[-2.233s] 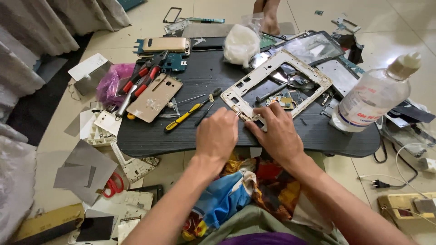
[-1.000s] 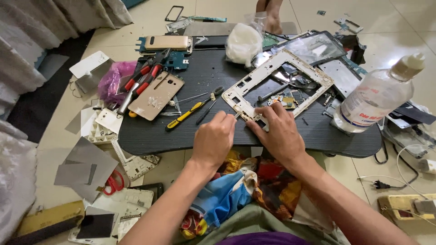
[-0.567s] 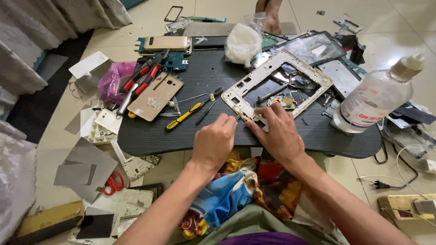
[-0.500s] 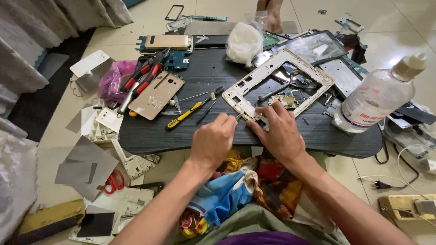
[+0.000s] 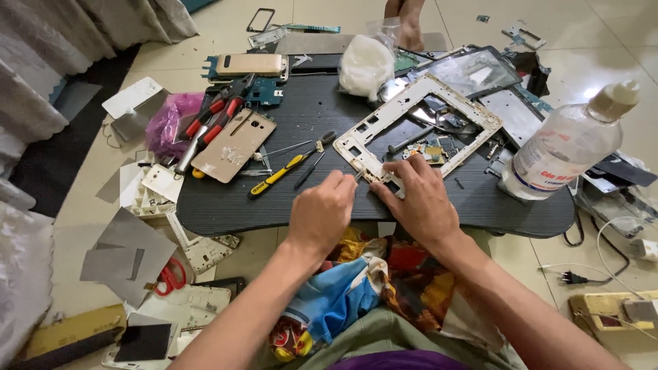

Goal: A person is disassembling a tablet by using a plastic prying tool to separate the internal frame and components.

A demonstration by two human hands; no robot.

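Observation:
A white tablet frame (image 5: 373, 127) lies tilted on a low black table (image 5: 274, 205), with circuit parts inside its opening. My left hand (image 5: 321, 216) is at the frame's near corner, fingers pinched on a thin metal tool tip (image 5: 358, 175) that touches the frame's edge. My right hand (image 5: 418, 199) rests beside it, fingers spread and pressing down on the same corner. A yellow-handled screwdriver (image 5: 277, 177) lies just left of my left hand.
A gold phone back cover (image 5: 233, 145) and red-handled pliers (image 5: 205, 127) sit at the table's left. A clear plastic bottle (image 5: 565, 147) stands at the right edge. A white bag (image 5: 367, 65) is at the back. Red scissors (image 5: 168, 277), loose parts and a power strip (image 5: 610, 312) lie on the floor.

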